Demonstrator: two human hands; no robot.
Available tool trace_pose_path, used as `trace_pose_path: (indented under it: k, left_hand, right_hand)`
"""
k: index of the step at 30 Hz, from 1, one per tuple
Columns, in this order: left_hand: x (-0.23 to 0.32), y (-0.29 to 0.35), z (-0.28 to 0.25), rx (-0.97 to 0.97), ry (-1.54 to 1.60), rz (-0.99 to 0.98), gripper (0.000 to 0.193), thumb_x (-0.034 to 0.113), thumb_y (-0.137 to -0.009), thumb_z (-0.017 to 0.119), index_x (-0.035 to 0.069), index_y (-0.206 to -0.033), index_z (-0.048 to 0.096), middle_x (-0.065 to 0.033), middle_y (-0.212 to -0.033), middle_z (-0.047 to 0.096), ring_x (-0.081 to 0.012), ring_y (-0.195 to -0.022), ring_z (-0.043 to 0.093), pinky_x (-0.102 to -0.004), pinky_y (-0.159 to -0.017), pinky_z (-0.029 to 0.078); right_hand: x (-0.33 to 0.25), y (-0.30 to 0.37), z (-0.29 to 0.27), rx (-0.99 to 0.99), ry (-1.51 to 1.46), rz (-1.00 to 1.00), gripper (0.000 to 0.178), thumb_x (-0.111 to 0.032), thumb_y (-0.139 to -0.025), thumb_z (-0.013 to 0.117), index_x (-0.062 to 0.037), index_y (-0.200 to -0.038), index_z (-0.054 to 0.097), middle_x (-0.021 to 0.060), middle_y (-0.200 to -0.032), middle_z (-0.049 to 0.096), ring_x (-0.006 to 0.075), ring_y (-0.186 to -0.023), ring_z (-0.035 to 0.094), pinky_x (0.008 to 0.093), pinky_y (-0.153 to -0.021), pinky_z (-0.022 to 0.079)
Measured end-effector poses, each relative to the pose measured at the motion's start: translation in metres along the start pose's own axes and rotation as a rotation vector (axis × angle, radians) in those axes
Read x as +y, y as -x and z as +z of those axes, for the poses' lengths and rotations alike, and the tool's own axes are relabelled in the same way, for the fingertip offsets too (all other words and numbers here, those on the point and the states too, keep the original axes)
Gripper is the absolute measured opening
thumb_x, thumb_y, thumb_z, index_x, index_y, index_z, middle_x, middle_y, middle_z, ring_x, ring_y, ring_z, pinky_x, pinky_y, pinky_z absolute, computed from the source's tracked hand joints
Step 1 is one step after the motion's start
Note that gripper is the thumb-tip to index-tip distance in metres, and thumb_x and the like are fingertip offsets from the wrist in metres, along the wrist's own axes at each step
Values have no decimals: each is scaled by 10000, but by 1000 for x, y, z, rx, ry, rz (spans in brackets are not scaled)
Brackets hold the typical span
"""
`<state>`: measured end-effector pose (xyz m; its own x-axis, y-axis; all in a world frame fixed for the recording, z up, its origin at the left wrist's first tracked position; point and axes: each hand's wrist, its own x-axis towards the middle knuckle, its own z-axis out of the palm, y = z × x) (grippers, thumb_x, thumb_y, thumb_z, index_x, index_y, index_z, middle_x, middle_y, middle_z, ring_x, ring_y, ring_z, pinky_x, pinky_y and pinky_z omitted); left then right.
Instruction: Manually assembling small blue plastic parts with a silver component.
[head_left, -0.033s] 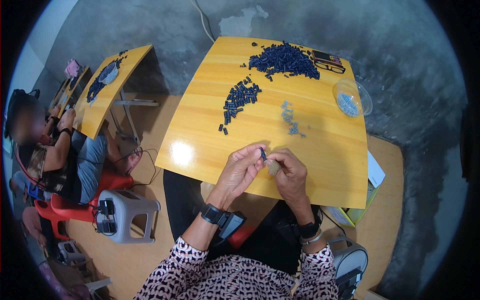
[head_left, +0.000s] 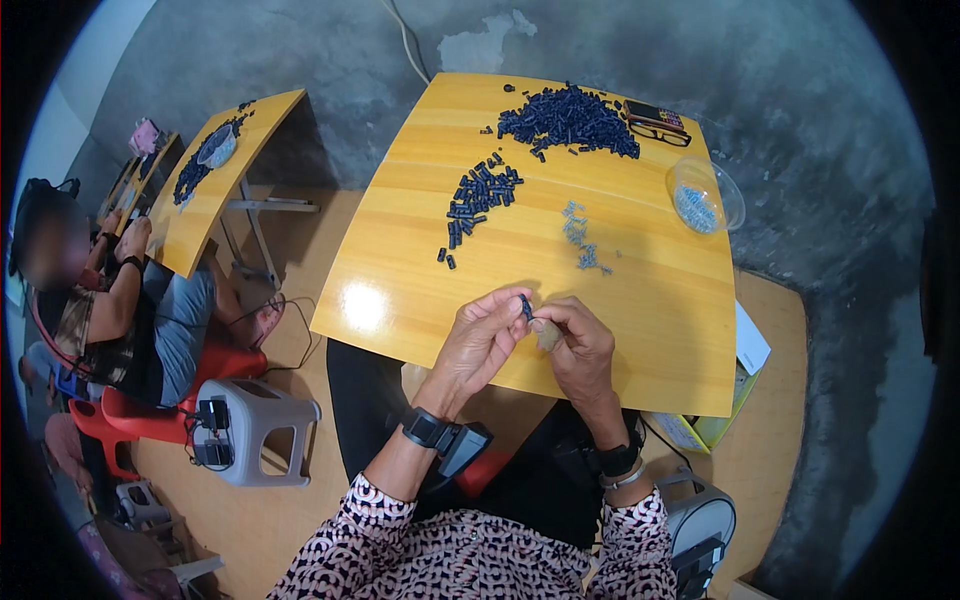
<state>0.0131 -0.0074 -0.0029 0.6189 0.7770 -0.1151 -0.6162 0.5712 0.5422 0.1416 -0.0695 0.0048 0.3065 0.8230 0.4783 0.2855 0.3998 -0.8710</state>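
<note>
Above the yellow table's [head_left: 380, 240] near edge, the left hand [head_left: 475, 342] pinches a small dark piece [head_left: 526, 308]. The right hand's [head_left: 584, 346] fingertips press together beside it, any hold unclear. The earlier frame looks the same.

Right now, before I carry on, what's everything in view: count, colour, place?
Main table: one, yellow, centre
Large heap: many parts, black, table's far side
Smaller heap: dozens, black, left of centre
Small pieces: many, silvery, mid-table
Bowl: one, clear, right edge, holding bluish bits
Glasses: one pair, dark-framed, far right
Second table: one, yellow, left
Co-worker: one, dark top, left
Grey stool: one, lower left; others partly hidden
Left hand: one, pinching a black part
Right hand: one, beside it; grip unclear
</note>
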Motion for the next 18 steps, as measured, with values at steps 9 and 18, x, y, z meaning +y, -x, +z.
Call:
trace_pose_path:
  k: [9, 18]
  left_hand:
    - [-4, -6, -7, -11, -72, 73, 194, 46, -879, 591, -33, -1055, 607, -83, -905, 638, -144, -768, 611, -218, -724, 513]
    - [-2, -7, -1, 6, -110, 57, 220, 55, -878, 597, -36, -1079, 597, -73, -893, 636, -130, -767, 607, -199, -709, 506]
  right_hand:
    - [3, -3, 2, 14, 66, -16, 90, 10, -791, 640, 22, -877, 616, 96, -759, 582, 170, -674, 572, 260, -574, 432]
    - [2, -4, 1, 37, 114, -89, 66, -12, -804, 635, 1, -864, 612, 98, -733, 571, 188, -627, 563, 276, -540, 425]
